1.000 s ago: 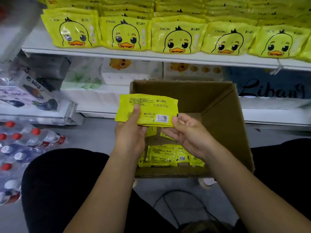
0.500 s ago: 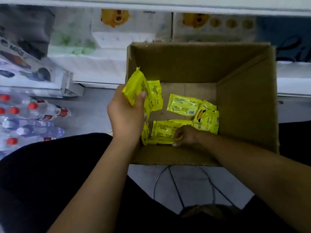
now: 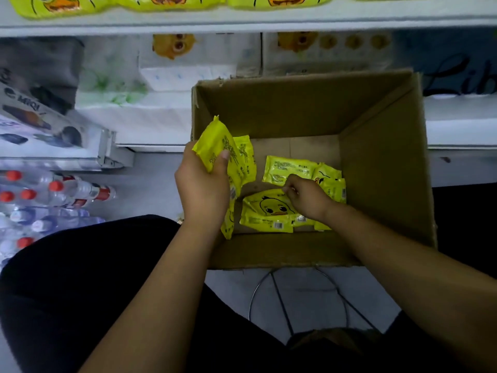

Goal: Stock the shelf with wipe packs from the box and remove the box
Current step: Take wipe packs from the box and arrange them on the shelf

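An open cardboard box (image 3: 382,168) stands on the floor in front of the shelves. Several yellow wipe packs lie on its bottom. My left hand (image 3: 201,187) grips a stack of yellow wipe packs (image 3: 217,146) over the box's left wall. Down inside the box, my right hand (image 3: 306,197) pinches the top edge of a duck-face wipe pack (image 3: 266,208). Another pack (image 3: 287,168) lies face down just beyond that hand. More duck packs (image 3: 166,2) line the upper shelf (image 3: 242,21).
Tissue packages (image 3: 134,103) fill the lower shelf behind the box. Shrink-wrapped water bottles (image 3: 53,195) with red caps lie on the floor at left. A wire stool frame (image 3: 295,297) shows below the box. My dark-clothed knees flank the box.
The camera tipped down from the shelf into the box. My right hand let go of the held stack, reached into the box and took hold of a duck-face pack. The left hand kept the stack.
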Tool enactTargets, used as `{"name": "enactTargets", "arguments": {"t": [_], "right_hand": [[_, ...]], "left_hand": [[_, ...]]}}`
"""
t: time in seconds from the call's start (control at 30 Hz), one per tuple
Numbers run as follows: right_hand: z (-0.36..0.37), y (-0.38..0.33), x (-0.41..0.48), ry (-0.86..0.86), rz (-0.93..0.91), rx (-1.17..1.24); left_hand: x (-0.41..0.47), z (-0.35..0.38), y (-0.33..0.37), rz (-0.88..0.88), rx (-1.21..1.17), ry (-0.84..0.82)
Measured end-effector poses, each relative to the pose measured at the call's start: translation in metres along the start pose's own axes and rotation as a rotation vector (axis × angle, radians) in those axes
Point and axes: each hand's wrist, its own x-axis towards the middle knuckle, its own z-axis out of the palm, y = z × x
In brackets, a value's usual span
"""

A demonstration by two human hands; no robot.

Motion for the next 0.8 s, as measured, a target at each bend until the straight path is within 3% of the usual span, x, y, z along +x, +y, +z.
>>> {"name": "enactTargets", "arguments": {"t": [0.13,0.33,0.4,0.53,0.63,0.8], "right_hand": [[-0.029,-0.021,-0.029,0.229,-0.043,0.102],[-0.090,-0.067,-0.099,0.421,-0.103,0.277],[-0.105,-0.079,-0.118,0.476,-0.135,0.273],[-0.123,-0.098,-0.143,0.560,-0.171,0.441],[-0.130,-0.104,-0.153,0.569,-0.130,0.644],[-0.123,-0.108,-0.156,0.449,-0.080,0.847]], "left_hand": [[-0.006,0.002,0.005,-0.023,-0.057,0.014],[-0.016,-0.004,0.003,0.142,0.009,-0.101],[-0.018,-0.007,0.001,0.101,0.025,-0.150],[-0.038,-0.018,0.019,-0.066,-0.205,-0.270],[-0.055,-0.026,0.030,-0.124,-0.352,-0.346],[-0.071,-0.034,0.036,-0.034,-0.414,-0.442]]}}
